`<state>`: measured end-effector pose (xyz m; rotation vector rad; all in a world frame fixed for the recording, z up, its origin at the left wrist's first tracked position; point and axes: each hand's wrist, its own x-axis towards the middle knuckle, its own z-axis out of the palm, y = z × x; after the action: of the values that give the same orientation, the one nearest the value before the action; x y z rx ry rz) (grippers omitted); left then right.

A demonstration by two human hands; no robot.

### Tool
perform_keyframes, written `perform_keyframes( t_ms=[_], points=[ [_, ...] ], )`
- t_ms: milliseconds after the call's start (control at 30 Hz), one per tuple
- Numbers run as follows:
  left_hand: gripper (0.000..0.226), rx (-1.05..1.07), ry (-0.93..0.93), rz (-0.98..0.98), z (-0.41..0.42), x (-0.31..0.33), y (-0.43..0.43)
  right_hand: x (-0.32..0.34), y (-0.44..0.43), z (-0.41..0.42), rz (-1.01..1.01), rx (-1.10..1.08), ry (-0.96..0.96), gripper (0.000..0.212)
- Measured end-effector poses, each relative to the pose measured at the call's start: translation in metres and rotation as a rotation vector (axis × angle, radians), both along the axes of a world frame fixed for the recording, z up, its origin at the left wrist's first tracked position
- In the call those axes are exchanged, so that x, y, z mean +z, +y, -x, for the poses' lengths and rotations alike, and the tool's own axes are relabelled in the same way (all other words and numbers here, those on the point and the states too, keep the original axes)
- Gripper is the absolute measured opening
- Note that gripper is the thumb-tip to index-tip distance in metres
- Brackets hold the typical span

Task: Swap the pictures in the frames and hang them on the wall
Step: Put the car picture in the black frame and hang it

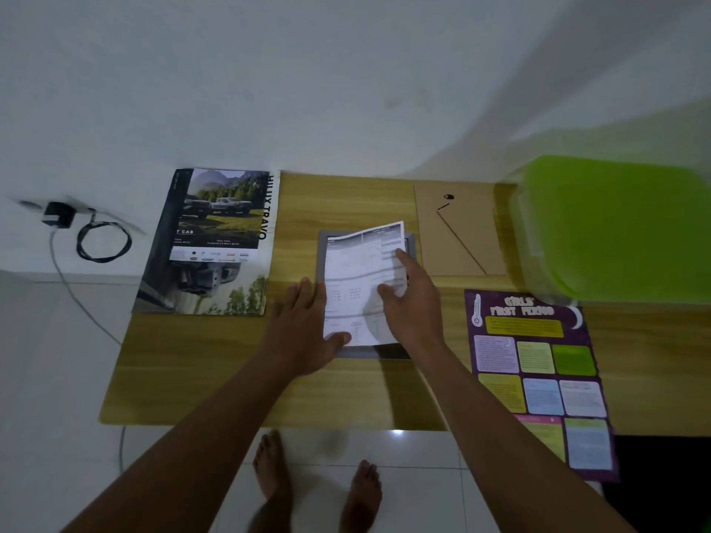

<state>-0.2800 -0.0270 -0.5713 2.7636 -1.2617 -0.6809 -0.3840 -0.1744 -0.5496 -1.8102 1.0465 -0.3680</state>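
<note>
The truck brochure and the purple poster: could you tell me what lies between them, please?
In the head view, the grey frame with the white sheet and both hands on it.

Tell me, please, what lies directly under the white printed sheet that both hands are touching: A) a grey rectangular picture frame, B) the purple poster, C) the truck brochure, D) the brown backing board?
A: the grey rectangular picture frame shows around the white printed sheet.

Left hand (304, 332) and right hand (413, 302) were bare, without rings, watches or gloves. Both forearms were unsleeved to the frame's edge; both feet (361, 494) were bare.
</note>
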Motion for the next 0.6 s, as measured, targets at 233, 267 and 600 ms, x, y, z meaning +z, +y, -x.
perform_keyframes(
  t_ms=[233,267,600],
  points=[
    [0.052,0.3,0.272,0.489,0.001,0.021,-0.009,0.015,-0.007,0.009,-0.366,-0.156,-0.268,0.049],
    [0.043,0.358,0.336,0.581,0.002,0.03,-0.011,0.018,-0.007,0.011,-0.374,-0.156,-0.282,0.048],
    [0.024,0.17,-0.04,0.952,0.02,0.099,-0.007,0.086,0.004,-0.006,-0.071,0.015,-0.11,0.046]
  ],
)
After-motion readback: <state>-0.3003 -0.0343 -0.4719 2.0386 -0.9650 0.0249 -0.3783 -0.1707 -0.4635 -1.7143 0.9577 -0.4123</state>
